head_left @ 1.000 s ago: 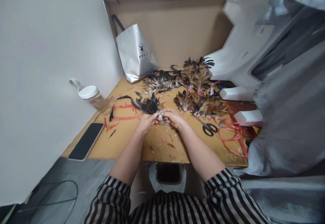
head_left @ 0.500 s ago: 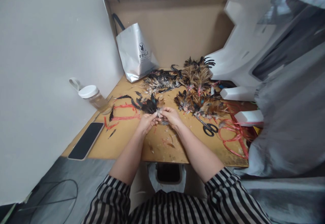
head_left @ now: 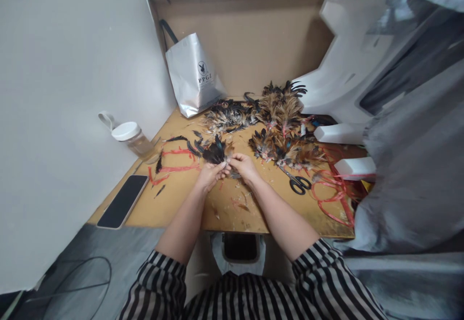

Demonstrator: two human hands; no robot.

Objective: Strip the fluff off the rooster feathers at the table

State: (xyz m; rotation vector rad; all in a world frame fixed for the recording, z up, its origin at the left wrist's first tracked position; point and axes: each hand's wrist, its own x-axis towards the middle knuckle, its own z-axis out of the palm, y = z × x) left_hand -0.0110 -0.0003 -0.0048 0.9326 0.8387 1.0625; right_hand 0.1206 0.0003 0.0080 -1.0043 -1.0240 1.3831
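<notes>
A small bunch of dark and brown feathers [head_left: 216,152] fans upward between my two hands over the middle of the table. My left hand [head_left: 213,175] is closed, pinching the pale base of the bunch. From the other side my right hand [head_left: 243,166] has thumb and fingers pressed together at that same base. Exactly what the right fingertips grip there is too small to make out beyond the feathers. Loose red plastic strips [head_left: 177,167] and a few long black feathers [head_left: 189,145] lie left of the hands. Scissors [head_left: 298,183] with black handles rest to the right.
Feather bundles [head_left: 286,150] lie beyond my right hand, with taller ones [head_left: 281,105] behind. A loose feather pile [head_left: 232,115] sits near a silver bag [head_left: 192,76]. On the left are a lidded jar [head_left: 134,138] and a phone [head_left: 123,201]. Red ribbon [head_left: 337,196] tangles at the right edge.
Both hands stay in nearly the same place on the feather bunch. The bunch has turned slightly, and the right fingertips have shifted a little at its base.
</notes>
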